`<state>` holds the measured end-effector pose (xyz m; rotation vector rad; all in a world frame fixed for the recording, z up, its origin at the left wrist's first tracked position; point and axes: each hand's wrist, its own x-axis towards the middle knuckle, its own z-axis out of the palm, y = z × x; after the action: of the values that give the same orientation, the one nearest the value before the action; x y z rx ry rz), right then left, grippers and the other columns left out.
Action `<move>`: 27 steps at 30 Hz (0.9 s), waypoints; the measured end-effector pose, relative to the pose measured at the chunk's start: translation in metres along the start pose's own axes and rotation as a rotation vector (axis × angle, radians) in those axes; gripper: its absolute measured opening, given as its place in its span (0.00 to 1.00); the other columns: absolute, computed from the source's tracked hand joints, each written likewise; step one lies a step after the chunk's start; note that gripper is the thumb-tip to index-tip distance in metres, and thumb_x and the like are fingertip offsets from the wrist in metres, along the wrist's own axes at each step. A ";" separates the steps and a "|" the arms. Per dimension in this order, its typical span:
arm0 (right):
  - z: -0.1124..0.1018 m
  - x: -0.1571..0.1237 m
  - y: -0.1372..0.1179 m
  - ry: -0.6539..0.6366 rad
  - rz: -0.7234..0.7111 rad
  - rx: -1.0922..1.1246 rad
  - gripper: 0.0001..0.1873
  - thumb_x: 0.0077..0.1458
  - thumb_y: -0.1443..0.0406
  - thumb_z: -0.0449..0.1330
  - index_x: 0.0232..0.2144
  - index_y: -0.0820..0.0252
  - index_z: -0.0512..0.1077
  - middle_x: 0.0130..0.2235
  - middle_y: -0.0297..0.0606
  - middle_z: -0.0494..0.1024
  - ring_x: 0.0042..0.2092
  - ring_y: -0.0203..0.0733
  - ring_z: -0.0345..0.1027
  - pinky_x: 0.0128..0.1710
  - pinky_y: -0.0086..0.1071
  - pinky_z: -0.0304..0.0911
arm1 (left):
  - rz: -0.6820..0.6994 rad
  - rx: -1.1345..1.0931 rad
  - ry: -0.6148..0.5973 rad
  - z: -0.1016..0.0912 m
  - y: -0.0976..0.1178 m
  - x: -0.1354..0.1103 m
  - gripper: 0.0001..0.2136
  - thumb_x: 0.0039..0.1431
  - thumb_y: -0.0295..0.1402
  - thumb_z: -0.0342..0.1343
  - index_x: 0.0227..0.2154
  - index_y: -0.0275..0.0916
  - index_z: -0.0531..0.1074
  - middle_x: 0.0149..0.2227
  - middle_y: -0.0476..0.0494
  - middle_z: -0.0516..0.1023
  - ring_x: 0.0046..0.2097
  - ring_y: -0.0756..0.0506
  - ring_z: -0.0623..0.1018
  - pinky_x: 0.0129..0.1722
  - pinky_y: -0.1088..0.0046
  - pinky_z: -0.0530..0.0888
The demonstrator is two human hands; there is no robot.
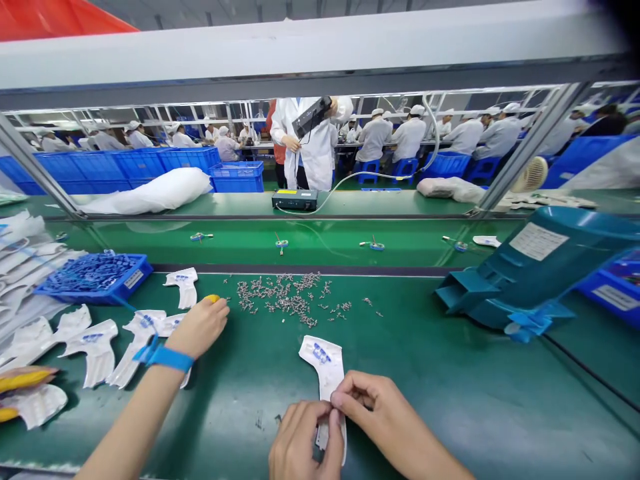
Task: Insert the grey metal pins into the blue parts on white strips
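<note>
A white plastic shell half (325,363), bent like a pistol grip and with blue parts inside its upper end, lies on the green bench in front of me. My left hand (306,439) is closed round the lower part of this shell. From the other side, my right hand (373,410) has thumb and forefinger pinched together at the shell, close to my left fingertips. Whatever sits between those right fingertips is hidden. Beyond the shell, a loose pile of small metal screws (287,297) is spread over the bench.
A co-worker's hand (200,327) with a blue wrist strap reaches in from the left among white shells (97,347). A blue bin (120,287) of blue parts stands behind. Blue-wired pieces (281,244) lie on the belt. A teal machine (540,267) stands at right.
</note>
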<state>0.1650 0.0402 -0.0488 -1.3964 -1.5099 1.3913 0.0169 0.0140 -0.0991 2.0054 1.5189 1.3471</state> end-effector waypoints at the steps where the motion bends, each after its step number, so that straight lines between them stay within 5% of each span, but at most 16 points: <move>1: -0.001 -0.001 -0.002 -0.016 -0.008 -0.016 0.16 0.61 0.54 0.59 0.28 0.59 0.75 0.29 0.35 0.78 0.32 0.40 0.68 0.33 0.28 0.60 | -0.004 -0.001 -0.008 -0.002 0.000 0.000 0.07 0.65 0.30 0.51 0.34 0.44 0.73 0.29 0.50 0.78 0.31 0.47 0.77 0.33 0.75 0.71; 7: -0.007 -0.008 -0.007 -0.019 -0.029 -0.234 0.15 0.64 0.55 0.55 0.31 0.56 0.74 0.29 0.32 0.76 0.31 0.39 0.66 0.32 0.29 0.58 | 0.149 0.003 -0.261 -0.029 -0.006 0.011 0.10 0.64 0.29 0.53 0.46 0.43 0.73 0.41 0.44 0.80 0.44 0.43 0.79 0.44 0.68 0.76; 11: -0.004 -0.012 -0.003 -0.036 -0.008 -0.391 0.16 0.66 0.55 0.51 0.31 0.55 0.71 0.30 0.32 0.73 0.31 0.39 0.65 0.32 0.30 0.56 | 0.190 0.187 -0.479 -0.043 -0.012 0.018 0.26 0.57 0.36 0.63 0.58 0.43 0.66 0.60 0.41 0.71 0.62 0.34 0.68 0.55 0.52 0.73; 14: -0.001 -0.012 0.000 -0.016 -0.001 -0.477 0.15 0.66 0.56 0.50 0.32 0.55 0.70 0.31 0.33 0.73 0.32 0.40 0.65 0.32 0.31 0.56 | 0.159 0.237 -0.590 -0.044 -0.011 0.020 0.26 0.57 0.37 0.63 0.59 0.43 0.66 0.63 0.44 0.68 0.65 0.33 0.64 0.57 0.46 0.71; 27: 0.004 -0.012 0.013 0.046 0.048 -0.462 0.09 0.66 0.57 0.49 0.40 0.53 0.65 0.33 0.32 0.74 0.32 0.41 0.68 0.33 0.32 0.60 | 0.121 0.223 -0.596 -0.042 -0.008 0.018 0.24 0.58 0.35 0.62 0.57 0.44 0.67 0.63 0.46 0.68 0.66 0.35 0.63 0.60 0.47 0.68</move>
<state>0.1677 0.0263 -0.0602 -1.7326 -1.8546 1.0652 -0.0215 0.0207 -0.0738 2.3741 1.3164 0.5355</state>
